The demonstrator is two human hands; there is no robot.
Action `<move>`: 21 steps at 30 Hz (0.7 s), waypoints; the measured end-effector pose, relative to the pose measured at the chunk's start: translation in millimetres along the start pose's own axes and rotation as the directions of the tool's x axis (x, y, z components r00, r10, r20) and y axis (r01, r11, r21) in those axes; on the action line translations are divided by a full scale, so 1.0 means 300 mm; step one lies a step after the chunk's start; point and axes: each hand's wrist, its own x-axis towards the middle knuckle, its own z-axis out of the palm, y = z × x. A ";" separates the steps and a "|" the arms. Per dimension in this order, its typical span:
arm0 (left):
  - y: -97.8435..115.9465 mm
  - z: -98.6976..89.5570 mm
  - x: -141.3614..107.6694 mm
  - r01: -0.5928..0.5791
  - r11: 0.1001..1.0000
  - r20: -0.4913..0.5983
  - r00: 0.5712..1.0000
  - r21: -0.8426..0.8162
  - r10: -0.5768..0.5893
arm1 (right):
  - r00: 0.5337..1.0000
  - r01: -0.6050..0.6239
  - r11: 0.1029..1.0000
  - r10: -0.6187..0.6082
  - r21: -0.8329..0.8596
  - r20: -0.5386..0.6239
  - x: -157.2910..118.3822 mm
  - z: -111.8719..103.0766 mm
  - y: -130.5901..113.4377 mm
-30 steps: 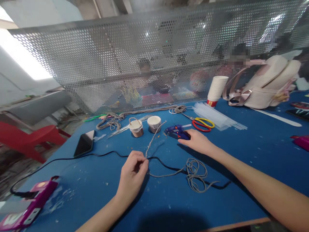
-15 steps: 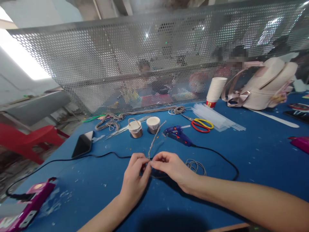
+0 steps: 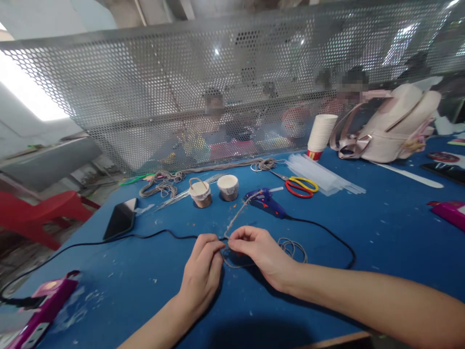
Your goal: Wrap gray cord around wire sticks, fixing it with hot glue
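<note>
My right hand point(image 3: 257, 248) is closed in a pinch at the near end of a thin, cord-wrapped stick point(image 3: 238, 213). The stick slants up and away, its far tip overlapping the blue glue gun in view. Just left of it, my left hand point(image 3: 204, 264) has its fingertips pressed together on the loose grey cord point(image 3: 230, 265). From there the cord dips under my right hand toward a small loose coil point(image 3: 291, 248). My fingers hide the exact spot where cord and stick meet.
Beyond my hands lie a blue glue gun point(image 3: 267, 203), scissors point(image 3: 301, 186), two small covered cups point(image 3: 228, 188), one with a handle, and clear glue sticks point(image 3: 323, 175). A phone point(image 3: 121, 218) lies left; a black cable point(image 3: 152, 233) crosses the table. Paper cups point(image 3: 322, 135) and a backpack point(image 3: 390, 128) stand right.
The wrapped stick has tipped lower and to the right. My left fingertips have drawn slightly apart from the right ones, and more loose cord shows between them.
</note>
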 end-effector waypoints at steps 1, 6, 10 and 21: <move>-0.002 -0.001 -0.001 0.016 1.000 -0.010 1.000 -0.010 -0.016 | 1.000 0.000 1.000 0.000 0.005 0.001 -0.005 -0.001 -0.003; -0.002 -0.001 0.001 0.141 0.987 -0.005 0.990 -0.072 -0.142 | 0.999 -0.040 0.996 0.038 0.085 0.027 -0.020 0.001 -0.007; -0.001 -0.002 0.008 0.099 0.992 -0.006 0.995 -0.084 -0.100 | 0.998 -0.052 0.993 0.047 0.103 0.050 -0.027 0.000 -0.012; 0.006 -0.002 0.001 0.065 0.996 -0.046 0.997 -0.063 -0.067 | 0.996 -0.066 0.987 0.057 0.143 0.064 -0.043 -0.015 -0.031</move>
